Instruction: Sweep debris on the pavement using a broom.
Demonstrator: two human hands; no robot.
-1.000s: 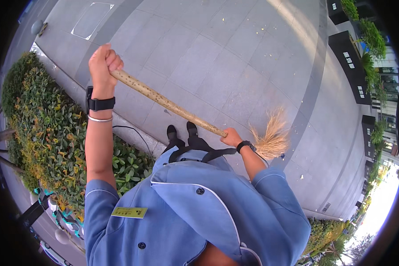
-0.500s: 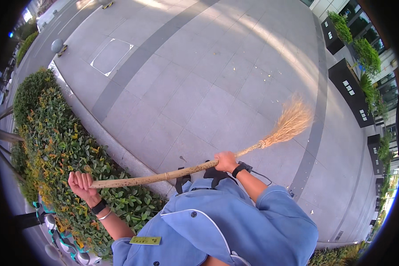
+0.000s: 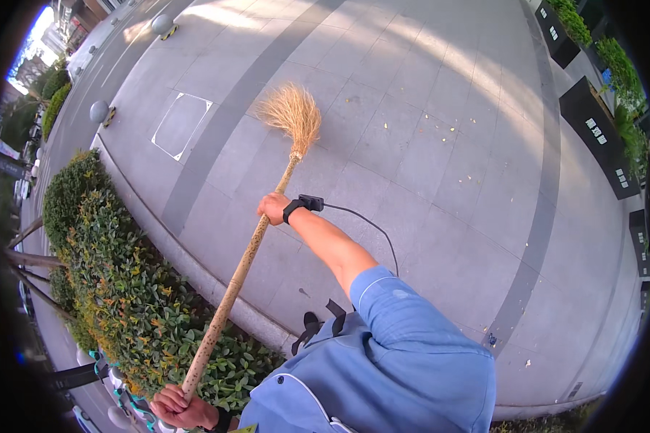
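Observation:
A long broom [image 3: 232, 289] with a speckled bamboo handle slants from the lower left up to the middle of the view. Its straw head [image 3: 293, 119] fans out over the grey paving, left of some scattered bits. Around the lower end of the handle, my left hand [image 3: 180, 408] is closed, beside the hedge. My right hand [image 3: 273, 208] grips the shaft farther up, not far below the straw. A black band with a small device and a cable is on the right wrist. Whether the straw touches the ground I cannot tell.
A leafy hedge [image 3: 144, 289] behind a stone kerb [image 3: 180, 256] runs along the left. Small pale litter [image 3: 440, 124] dots the paving. Black planters [image 3: 592, 130] line the right side. Grey stone balls [image 3: 100, 111] stand by the road at the far left.
The broom head has swung from the right across to the left and farther out. My right hand has moved left and away from me; my left hand has dropped lower and nearer.

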